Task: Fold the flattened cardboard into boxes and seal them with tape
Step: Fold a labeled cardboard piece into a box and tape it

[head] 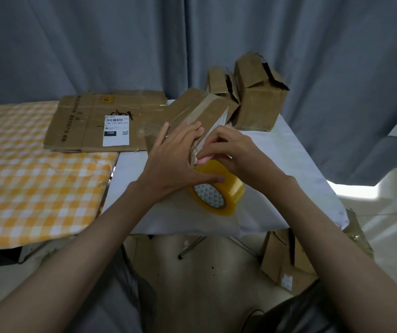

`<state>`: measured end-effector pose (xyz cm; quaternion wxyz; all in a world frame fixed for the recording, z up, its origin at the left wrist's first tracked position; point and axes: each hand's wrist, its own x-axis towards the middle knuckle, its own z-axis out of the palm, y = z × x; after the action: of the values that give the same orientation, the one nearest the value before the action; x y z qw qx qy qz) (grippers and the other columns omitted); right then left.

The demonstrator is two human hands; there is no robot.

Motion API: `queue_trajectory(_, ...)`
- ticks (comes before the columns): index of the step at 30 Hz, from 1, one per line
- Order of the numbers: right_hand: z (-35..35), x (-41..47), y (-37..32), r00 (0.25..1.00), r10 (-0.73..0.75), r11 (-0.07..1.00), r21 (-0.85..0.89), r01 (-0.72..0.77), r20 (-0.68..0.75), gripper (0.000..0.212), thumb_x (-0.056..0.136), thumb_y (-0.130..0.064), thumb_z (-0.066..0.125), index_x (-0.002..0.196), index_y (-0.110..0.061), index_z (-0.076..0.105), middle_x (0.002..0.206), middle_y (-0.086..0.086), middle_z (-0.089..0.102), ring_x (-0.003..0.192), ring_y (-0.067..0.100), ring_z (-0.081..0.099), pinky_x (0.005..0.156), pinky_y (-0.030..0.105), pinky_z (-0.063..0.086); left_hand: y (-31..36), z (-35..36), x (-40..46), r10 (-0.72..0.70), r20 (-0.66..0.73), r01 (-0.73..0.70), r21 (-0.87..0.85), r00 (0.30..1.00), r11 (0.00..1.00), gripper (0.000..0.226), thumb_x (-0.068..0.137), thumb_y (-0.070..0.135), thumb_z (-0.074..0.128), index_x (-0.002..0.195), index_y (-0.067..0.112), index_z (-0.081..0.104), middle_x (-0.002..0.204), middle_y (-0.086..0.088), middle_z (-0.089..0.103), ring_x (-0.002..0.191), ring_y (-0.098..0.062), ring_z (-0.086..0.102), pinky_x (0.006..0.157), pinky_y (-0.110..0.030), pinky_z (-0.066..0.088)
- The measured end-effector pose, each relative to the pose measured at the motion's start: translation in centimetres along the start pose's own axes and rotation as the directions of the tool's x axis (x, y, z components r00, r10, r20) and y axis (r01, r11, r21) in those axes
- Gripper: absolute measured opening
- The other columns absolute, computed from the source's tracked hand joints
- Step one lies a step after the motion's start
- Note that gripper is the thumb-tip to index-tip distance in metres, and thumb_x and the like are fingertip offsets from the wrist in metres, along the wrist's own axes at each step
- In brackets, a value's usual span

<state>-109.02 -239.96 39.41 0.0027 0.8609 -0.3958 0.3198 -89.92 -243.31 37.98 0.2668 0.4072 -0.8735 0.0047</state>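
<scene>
The box (194, 116) under work lies on the white-covered table (288, 150), just past centre of view, toward 12 o'clock from the person's hands. Its long axis runs from near-left to far-right, roughly 7 to 1 o'clock; the near end face points back toward the person.

Left hand (176, 152): fingers straight, laid flat over the box's top and near corner, pressing it down; the thumb reaches toward the tape roll. No curl around anything.

Right hand (228, 150): fingers curled, fingertips pinching at the box's near end face, apparently a tape end or seam edge. The strip itself is clear and not resolvable, so what exactly is pinched is a judgement.

The tape roll (219, 188) rests on the table at 6 o'clock of the box, touching or just beside its near end, tilted, its patterned core facing near-left.

Handling estimate: the box is probably light and empty, stiff along its creases but easily dented on the panels; used cardboard with glossy old tape bands, so slippery in spots. Best held by flat pressure on top or across opposite edges. It would likely slide on the cloth if not pinned.

Flattened cardboard (101, 121) lies at 10 o'clock, across the checked cloth (24, 176). Two folded boxes (257, 97) stand at 1 o'clock, flaps not fully shut.
</scene>
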Motion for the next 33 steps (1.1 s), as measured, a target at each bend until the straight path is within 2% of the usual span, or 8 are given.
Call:
queue_trajectory(4,0.5,0.1,0.4,1.000,-0.017,0.999,-0.037,0.017,0.000,0.023,0.092,-0.028,0.057,0.093,-0.017,0.077,0.097,0.006,0.061,0.093,0.016,0.052,0.077,0.021,0.040,0.0,-0.1,0.1,0.000,0.007,0.000,-0.006,1.000,1.000,0.114,0.062,0.093,0.055,0.146,0.018,0.042,0.156,0.004,0.038,0.147,-0.011,0.026,0.123,-0.049,0.004)
queue_trajectory(9,1.2,0.2,0.8,0.999,-0.048,0.993,-0.104,0.047,-0.012,0.009,0.089,-0.018,0.069,0.092,-0.017,0.077,0.095,0.005,0.060,0.092,0.013,0.046,0.072,0.030,0.045,0.0,0.1,0.1,-0.007,0.011,0.007,0.005,1.000,1.000,0.114,0.061,0.095,0.051,0.145,0.019,0.043,0.156,0.007,0.038,0.148,-0.008,0.025,0.123,-0.048,0.003)
queue_trajectory(15,-0.4,-0.1,1.3,0.999,0.036,0.997,-0.074,-0.039,-0.036,0.033,0.093,-0.038,0.052,0.097,-0.017,0.078,0.097,0.006,0.062,0.091,0.019,0.053,0.075,0.030,0.046,0.0,0.0,0.2,-0.028,0.024,0.028,0.013,0.999,1.000,0.118,0.059,0.096,0.050,0.147,0.019,0.041,0.157,0.008,0.035,0.148,-0.006,0.022,0.124,-0.046,0.001)
queue_trajectory(20,-0.6,-0.1,2.6,0.974,0.129,0.991,0.053,-0.121,-0.188,0.014,0.090,-0.017,0.068,0.099,-0.018,0.079,0.098,0.001,0.068,0.091,0.014,0.059,0.080,0.018,0.045,0.0,0.0,0.4,-0.038,0.051,0.036,0.028,0.998,0.999,0.120,0.059,0.097,0.051,0.150,0.020,0.037,0.159,0.009,0.032,0.149,-0.006,0.018,0.123,-0.044,-0.003)
queue_trajectory(24,-0.5,-1.8,3.6,0.895,0.403,0.897,0.275,-0.346,-0.188,0.019,0.088,-0.010,0.071,0.105,-0.018,0.076,0.100,-0.004,0.070,0.093,0.009,0.064,0.078,0.023,0.052,0.2,-0.2,0.4,-0.046,0.071,0.044,0.026,0.996,0.999,0.123,0.057,0.099,0.047,0.151,0.021,0.034,0.160,0.010,0.028,0.149,-0.005,0.016,0.124,-0.045,-0.004)
queue_trajectory(27,0.8,-3.8,5.5,0.777,0.627,0.773,0.173,-0.611,-0.060,0.020,0.086,-0.018,0.075,0.105,-0.019,0.070,0.087,-0.006,0.068,0.079,0.007,0.062,0.072,0.034,0.054,0.3,-0.3,0.4,-0.047,0.079,0.046,0.020,0.996,0.999,0.125,0.056,0.099,0.047,0.152,0.021,0.033,0.160,0.010,0.028,0.149,-0.005,0.016,0.123,-0.044,-0.005)
queue_trajectory(29,2.2,-5.2,6.5,0.694,0.719,0.688,0.098,-0.719,0.040,0.021,0.085,-0.020,0.076,0.101,-0.016,0.063,0.073,-0.006,0.064,0.067,0.007,0.059,0.063,0.031,0.047,0.3,-0.3,0.4,-0.047,0.079,0.046,0.015,0.996,0.999,0.125,0.056,0.100,0.047,0.152,0.020,0.033,0.160,0.011,0.027,0.149,-0.005,0.016,0.123,-0.043,-0.005)
queue_trajectory(33,3.9,-6.4,6.9,0.583,0.807,0.582,0.039,-0.812,0.094,0.022,0.085,-0.030,0.076,0.095,-0.014,0.065,0.087,0.005,0.070,0.077,0.018,0.063,0.066,0.026,0.046,0.3,-0.3,0.5,-0.054,0.084,0.054,0.007,0.995,0.999,0.126,0.055,0.100,0.048,0.152,0.020,0.033,0.160,0.011,0.027,0.149,-0.004,0.015,0.123,-0.044,-0.005)
